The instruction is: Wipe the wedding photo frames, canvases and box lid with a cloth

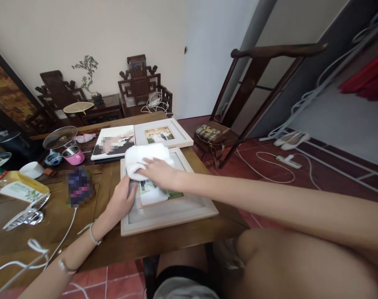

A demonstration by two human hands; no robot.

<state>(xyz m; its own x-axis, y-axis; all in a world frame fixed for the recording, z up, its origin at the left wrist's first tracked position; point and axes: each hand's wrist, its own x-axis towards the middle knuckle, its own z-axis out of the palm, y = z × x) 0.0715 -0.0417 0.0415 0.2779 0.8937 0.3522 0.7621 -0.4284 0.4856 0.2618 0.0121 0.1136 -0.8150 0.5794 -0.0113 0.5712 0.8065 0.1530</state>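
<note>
A large pale picture frame [170,218] lies flat on the wooden table [182,238] in front of me. My right hand [159,172] presses a folded white cloth [145,158] onto the frame's glass near its far left corner, fingers closed on the cloth. My left hand [122,201] rests on the frame's left edge, fingers curled over it and holding it still. Beyond it lie a smaller white frame [176,135] with a photo and a frameless photo print [114,143].
Left on the table: a pink cup [73,155], a round lid [59,137], a white bowl [31,169], a yellow packet [20,185], a metal clip [28,216] and white cables [36,249]. A dark wooden chair [257,83] with a bag [209,133] stands right.
</note>
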